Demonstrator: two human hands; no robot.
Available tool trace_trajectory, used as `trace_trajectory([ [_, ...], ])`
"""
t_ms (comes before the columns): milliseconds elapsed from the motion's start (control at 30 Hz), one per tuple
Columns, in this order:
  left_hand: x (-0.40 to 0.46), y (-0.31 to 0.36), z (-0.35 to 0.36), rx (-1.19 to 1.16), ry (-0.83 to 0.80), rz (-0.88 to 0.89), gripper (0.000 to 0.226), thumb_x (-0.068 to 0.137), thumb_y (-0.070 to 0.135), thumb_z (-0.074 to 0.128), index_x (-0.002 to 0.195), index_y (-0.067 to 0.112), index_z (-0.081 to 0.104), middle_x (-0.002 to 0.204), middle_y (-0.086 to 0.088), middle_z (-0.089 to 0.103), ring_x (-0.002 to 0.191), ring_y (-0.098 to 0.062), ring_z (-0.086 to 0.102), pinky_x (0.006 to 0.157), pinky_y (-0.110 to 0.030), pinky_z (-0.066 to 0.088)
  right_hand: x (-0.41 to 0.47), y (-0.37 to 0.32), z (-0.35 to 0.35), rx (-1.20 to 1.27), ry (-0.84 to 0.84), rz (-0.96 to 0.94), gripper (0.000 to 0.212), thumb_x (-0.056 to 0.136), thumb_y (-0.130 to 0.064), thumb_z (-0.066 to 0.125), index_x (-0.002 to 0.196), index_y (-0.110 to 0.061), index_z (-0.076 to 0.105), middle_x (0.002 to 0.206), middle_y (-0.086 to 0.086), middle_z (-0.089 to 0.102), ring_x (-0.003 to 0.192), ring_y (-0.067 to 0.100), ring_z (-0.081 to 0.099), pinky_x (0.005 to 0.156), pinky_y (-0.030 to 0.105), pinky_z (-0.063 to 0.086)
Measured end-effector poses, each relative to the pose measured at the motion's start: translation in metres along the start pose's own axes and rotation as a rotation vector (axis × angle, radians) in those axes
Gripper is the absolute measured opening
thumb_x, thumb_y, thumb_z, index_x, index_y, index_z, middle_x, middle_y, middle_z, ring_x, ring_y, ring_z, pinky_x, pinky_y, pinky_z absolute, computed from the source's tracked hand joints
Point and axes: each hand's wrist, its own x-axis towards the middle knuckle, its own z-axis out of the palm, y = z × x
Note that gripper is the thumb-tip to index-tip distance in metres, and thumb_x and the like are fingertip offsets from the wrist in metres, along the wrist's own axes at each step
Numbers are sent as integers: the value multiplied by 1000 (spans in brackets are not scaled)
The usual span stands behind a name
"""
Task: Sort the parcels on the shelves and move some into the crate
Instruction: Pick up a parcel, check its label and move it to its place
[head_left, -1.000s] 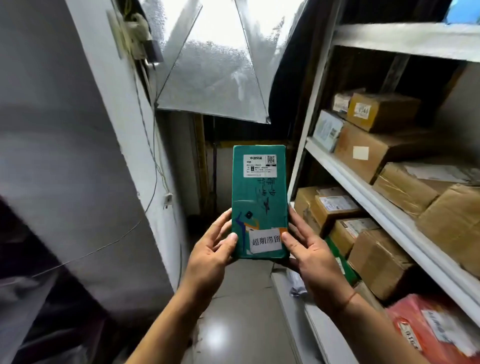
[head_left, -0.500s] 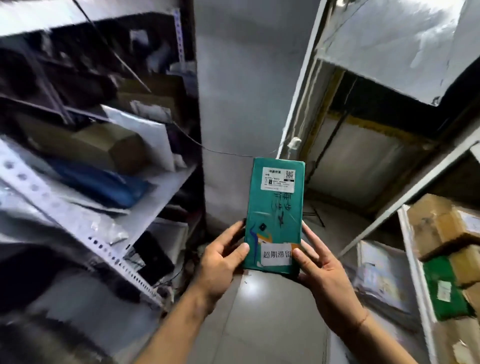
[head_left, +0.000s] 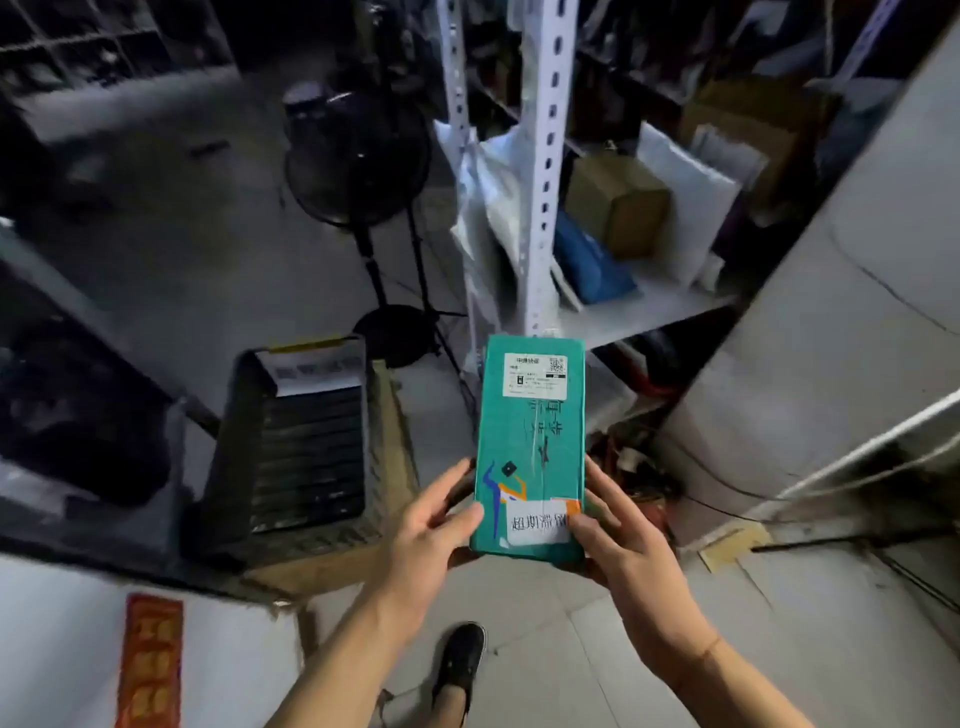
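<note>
Head view: we hold the green parcel (head_left: 530, 447) upright, left hand (head_left: 426, 535) and right hand (head_left: 623, 556) with fingers clamped on its lower edges, above grey floor (head_left: 571, 649) (dim storeroom), shelf (head_left: 639, 312) behind, dark crate (head_left: 306, 441) at left.

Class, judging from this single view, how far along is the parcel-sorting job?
Done: one parcel with a white label already lies in the dark crate. In hand: the left hand and right hand grip a green parcel in the air, not yet in the crate. Left: a brown box and blue parcel sit on the shelf.
</note>
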Motion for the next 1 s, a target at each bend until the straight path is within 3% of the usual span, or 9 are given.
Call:
trace_trajectory([
  [167,-31,-21,-69,-50,195,-50,49,105,14,66,143,44,59,123,9,79,111,-19,77,101,-53,60,23,27,66,-114,-213,99,60,108,2,52,151,-40,50,127,-8,77,115,18,75,91,44,65],
  [300,-34,-25,-116,-98,336,-43,47,106,15,65,135,51,59,113,14,81,106,-17,78,98,-51,62,50,41,123,-180,-347,149,57,109,-3,54,152,-40,50,132,-4,76,119,23,74,98,57,61],
  [467,-5,-24,-179,-147,420,-42,48,106,14,65,133,53,62,116,10,80,109,-21,78,94,-55,63,91,51,191,-238,-415,189,57,109,-8,56,153,-44,49,131,-2,76,116,18,75,94,54,64],
  [600,42,-26,-231,-122,443,-61,50,105,18,67,125,64,65,124,9,78,115,-22,76,99,-61,59,134,65,238,-235,-428,212,60,109,-6,56,156,-41,46,136,-1,73,117,16,75,88,45,66],
  [767,118,-31,-286,-123,439,-74,49,105,16,66,129,59,66,124,12,78,113,-16,76,101,-56,59,203,93,288,-270,-391,246,60,109,-9,56,157,-42,44,134,0,73,113,12,76,81,38,67],
  [900,183,-38,-320,-136,433,-137,47,107,14,62,126,57,65,112,14,81,107,-16,78,92,-51,63,262,119,320,-302,-359,269,58,109,-9,56,155,-43,45,131,1,73,105,10,77,77,35,66],
  [1000,236,-49,-340,-132,439,-195,46,109,14,58,127,56,63,109,14,81,110,-19,76,95,-51,61,311,141,340,-295,-328,315,57,108,-9,60,154,-40,48,127,0,74,102,10,77,74,32,66],
])
